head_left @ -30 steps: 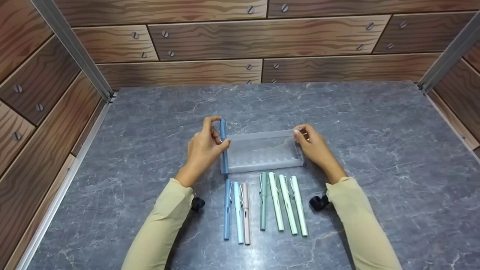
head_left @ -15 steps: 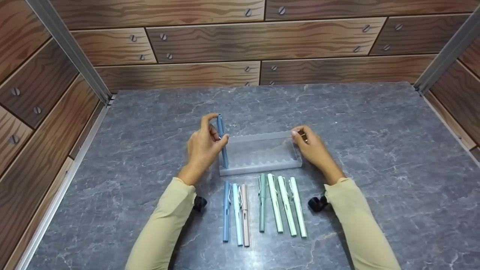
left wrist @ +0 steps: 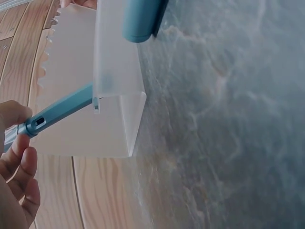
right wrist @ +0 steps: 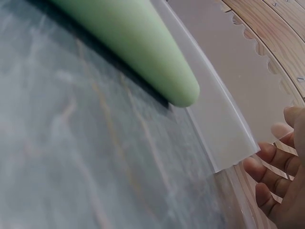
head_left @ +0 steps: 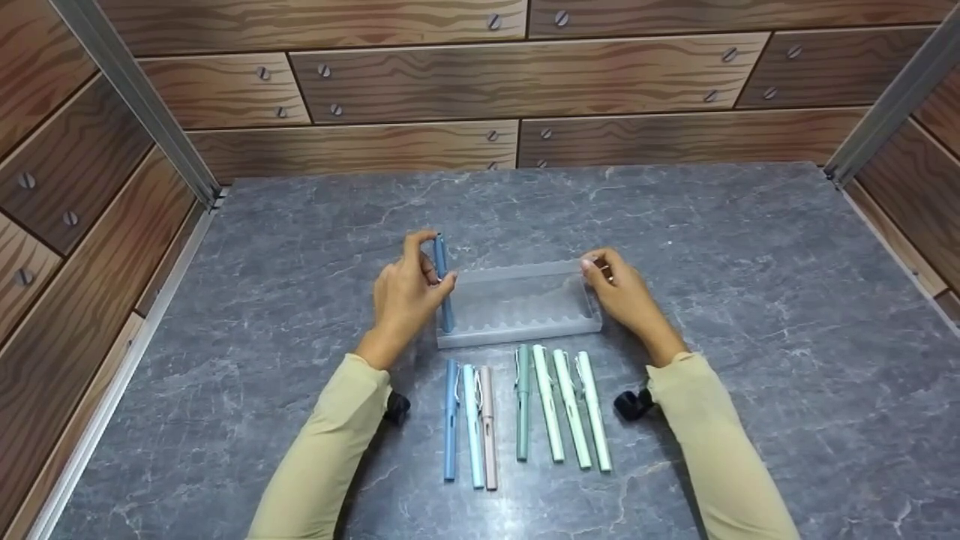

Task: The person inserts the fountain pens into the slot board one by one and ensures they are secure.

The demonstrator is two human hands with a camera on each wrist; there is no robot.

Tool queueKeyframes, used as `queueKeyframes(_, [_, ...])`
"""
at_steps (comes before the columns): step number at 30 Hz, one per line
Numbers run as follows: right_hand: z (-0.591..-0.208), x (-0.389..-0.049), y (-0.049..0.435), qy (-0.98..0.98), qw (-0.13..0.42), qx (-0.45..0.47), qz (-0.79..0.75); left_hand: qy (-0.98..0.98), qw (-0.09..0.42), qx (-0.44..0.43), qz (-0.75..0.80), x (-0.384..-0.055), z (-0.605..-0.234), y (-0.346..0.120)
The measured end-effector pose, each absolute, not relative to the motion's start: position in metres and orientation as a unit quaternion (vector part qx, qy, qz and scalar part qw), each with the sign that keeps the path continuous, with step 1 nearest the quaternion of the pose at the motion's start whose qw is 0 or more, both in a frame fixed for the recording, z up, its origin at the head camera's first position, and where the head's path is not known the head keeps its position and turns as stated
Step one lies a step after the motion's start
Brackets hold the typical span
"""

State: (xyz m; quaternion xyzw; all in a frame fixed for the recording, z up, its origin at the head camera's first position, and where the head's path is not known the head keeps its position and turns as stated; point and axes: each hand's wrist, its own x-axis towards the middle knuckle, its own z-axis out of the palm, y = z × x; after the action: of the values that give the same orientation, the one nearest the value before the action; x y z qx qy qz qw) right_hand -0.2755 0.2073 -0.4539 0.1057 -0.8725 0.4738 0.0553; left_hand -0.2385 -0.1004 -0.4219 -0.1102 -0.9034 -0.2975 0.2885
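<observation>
My left hand (head_left: 406, 295) pinches a blue pen (left wrist: 62, 106) between thumb and fingers at the left end of a clear plastic pen tray (head_left: 519, 332). The pen's lower end sits inside the tray behind its front wall, while its upper end tilts up at the index fingertip. At the tray's far right corner, my right hand (head_left: 624, 289) holds the rim between thumb and fingers. Scalloped notches run along the tray's long walls. Nearer to me lie a blue pen (head_left: 450, 420), a light blue pen (head_left: 472, 427) and a brownish pink pen (head_left: 489, 431).
A dark green pen (head_left: 523, 405) and several pale green pens (head_left: 571, 411) lie side by side in front of the tray. Everything rests on a grey marbled table (head_left: 750, 262), bordered by wood-patterned walls (head_left: 420, 82) at the back and sides.
The blue pen's lower end has gone from overlapping the tray's front wall to inside the tray, behind that wall. My right hand keeps its hold on the tray's corner.
</observation>
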Motion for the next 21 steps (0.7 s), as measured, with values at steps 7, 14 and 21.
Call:
queueKeyframes(7, [-0.4554,-0.2759,0.2081,-0.871,0.053,0.108,0.477,-0.912,0.269,-0.110,-0.288,-0.2372,-0.4246,-0.1002])
queueKeyframes(14, [-0.4556,-0.2757,0.2091,-0.872,0.047,0.105,0.475,-0.919,0.264,-0.108,-0.273,-0.2366,-0.4258,-0.1000])
queueKeyframes(21, [-0.4555,-0.2755,0.2105,-0.875,0.052,0.103,0.469,-0.920,0.267,-0.105,-0.265,-0.2368,-0.4243,-0.0982])
